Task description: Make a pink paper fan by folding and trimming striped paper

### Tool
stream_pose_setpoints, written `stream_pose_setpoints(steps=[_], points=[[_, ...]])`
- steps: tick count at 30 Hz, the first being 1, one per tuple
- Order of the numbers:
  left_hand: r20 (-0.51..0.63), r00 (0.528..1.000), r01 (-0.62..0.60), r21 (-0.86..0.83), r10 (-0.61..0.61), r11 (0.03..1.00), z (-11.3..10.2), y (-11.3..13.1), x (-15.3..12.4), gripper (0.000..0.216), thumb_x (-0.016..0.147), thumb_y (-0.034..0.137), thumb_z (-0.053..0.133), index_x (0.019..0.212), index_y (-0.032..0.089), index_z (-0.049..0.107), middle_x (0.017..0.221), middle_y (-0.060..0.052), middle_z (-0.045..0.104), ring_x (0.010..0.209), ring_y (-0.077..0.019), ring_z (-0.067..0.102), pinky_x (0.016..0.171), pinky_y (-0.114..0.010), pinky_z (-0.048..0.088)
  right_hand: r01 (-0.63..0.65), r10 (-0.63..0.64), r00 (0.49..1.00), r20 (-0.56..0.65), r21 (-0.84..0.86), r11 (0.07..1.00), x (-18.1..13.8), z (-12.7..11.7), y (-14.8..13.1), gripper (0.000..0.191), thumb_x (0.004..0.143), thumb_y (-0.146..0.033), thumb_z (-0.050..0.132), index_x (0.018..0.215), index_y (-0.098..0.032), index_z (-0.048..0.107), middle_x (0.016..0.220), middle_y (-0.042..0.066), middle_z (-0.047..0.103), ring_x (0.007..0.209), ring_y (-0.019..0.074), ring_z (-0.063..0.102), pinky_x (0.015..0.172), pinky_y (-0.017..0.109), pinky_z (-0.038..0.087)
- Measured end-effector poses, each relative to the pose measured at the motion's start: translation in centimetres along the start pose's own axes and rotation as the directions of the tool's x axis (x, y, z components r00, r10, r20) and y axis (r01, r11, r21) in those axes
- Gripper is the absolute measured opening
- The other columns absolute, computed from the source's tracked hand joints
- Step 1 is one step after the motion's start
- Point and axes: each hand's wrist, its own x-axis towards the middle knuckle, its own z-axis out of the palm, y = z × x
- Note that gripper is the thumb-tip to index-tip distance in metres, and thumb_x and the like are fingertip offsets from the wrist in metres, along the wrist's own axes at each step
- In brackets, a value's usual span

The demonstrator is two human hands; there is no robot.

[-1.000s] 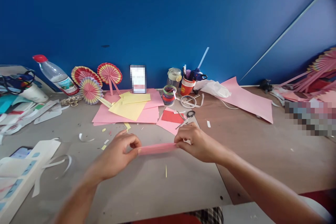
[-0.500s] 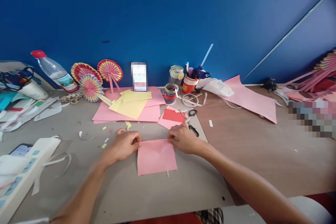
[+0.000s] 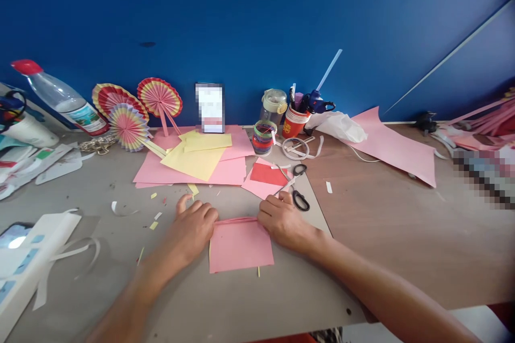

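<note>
A pink paper sheet (image 3: 240,245) lies flat on the grey mat (image 3: 225,300) in front of me, with narrow folds stacked along its far edge. My left hand (image 3: 193,228) pinches the left end of that folded edge, fingers curled. At the right end my right hand (image 3: 284,221) pinches the same edge. Black-handled scissors (image 3: 298,187) lie just beyond my right hand.
Behind lie pink and yellow sheets (image 3: 193,163), a red sheet (image 3: 268,174), three pleated paper fans (image 3: 131,110), a water bottle (image 3: 60,97), tape rolls (image 3: 263,136), a red cup of tools (image 3: 295,118) and a large pink sheet (image 3: 396,147). White paper strips (image 3: 48,262) lie left.
The pink paper went from a narrow folded strip held above the table to a sheet laid flat. Both hands came down with it and now pinch its far edge.
</note>
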Motion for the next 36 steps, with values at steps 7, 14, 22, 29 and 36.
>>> stream_pose_setpoints(steps=[7, 14, 22, 29, 36], points=[[-0.087, 0.993, -0.065, 0.123, 0.076, 0.99, 0.0, 0.6, -0.3, 0.034, 0.065, -0.011, 0.037, 0.073, 0.019, 0.052, 0.074, -0.001, 0.056, 0.073, -0.0179, 0.051, 0.1, -0.05, 0.028, 0.052, -0.053, 0.999, -0.006, -0.063, 0.997, -0.1, -0.7, -0.7, 0.022, 0.07, 0.003, 0.048, 0.064, -0.017, 0.047, 0.069, 0.001, 0.046, 0.07, 0.0156, 0.033, 0.077, 0.033, 0.022], [-0.163, 0.983, -0.047, 0.197, 0.08, 0.979, 0.7, 1.3, -0.3, 0.033, 0.065, -0.009, 0.042, 0.074, 0.02, 0.055, 0.072, 0.0, 0.055, 0.076, -0.019, 0.051, 0.102, -0.049, 0.027, 0.069, -0.071, 0.997, -0.017, -0.104, 0.992, 0.1, -1.0, -1.4, 0.019, 0.068, 0.001, 0.052, 0.063, -0.018, 0.049, 0.067, 0.002, 0.045, 0.069, 0.0165, 0.033, 0.077, 0.035, 0.023], [-0.195, 0.977, -0.032, 0.276, 0.088, 0.961, 0.6, 1.9, -0.4, 0.032, 0.065, -0.01, 0.045, 0.071, 0.021, 0.054, 0.069, 0.001, 0.052, 0.074, -0.0183, 0.051, 0.1, -0.044, 0.027, 0.136, -0.131, 0.99, 0.052, -0.102, 0.985, -0.1, -0.8, -1.7, 0.016, 0.067, -0.001, 0.054, 0.063, -0.017, 0.051, 0.067, 0.004, 0.046, 0.063, 0.0155, 0.029, 0.063, 0.033, 0.016], [-0.242, 0.969, 0.024, 0.303, 0.052, 0.953, 0.7, 2.7, -0.8, 0.03, 0.069, -0.009, 0.045, 0.067, 0.02, 0.053, 0.066, 0.0, 0.05, 0.071, -0.0173, 0.05, 0.094, -0.04, 0.031, 0.169, -0.15, 0.978, 0.142, -0.135, 0.976, -0.9, -1.1, -2.5, 0.013, 0.066, -0.002, 0.055, 0.067, -0.016, 0.054, 0.069, 0.005, 0.048, 0.062, 0.015, 0.033, 0.059, 0.032, 0.013], [-0.272, 0.962, 0.064, 0.334, 0.031, 0.94, 1.5, 2.9, -1.8, 0.034, 0.072, -0.011, 0.044, 0.073, 0.02, 0.059, 0.07, 0.0, 0.056, 0.075, -0.0167, 0.053, 0.097, -0.04, 0.03, 0.122, -0.069, 0.963, 0.261, -0.192, 0.974, -2.8, -1.2, -3.8, 0.023, 0.061, -0.006, 0.057, 0.083, -0.01, 0.063, 0.1, 0.017, 0.058, 0.066, 0.0168, 0.041, 0.06, 0.033, 0.02]])
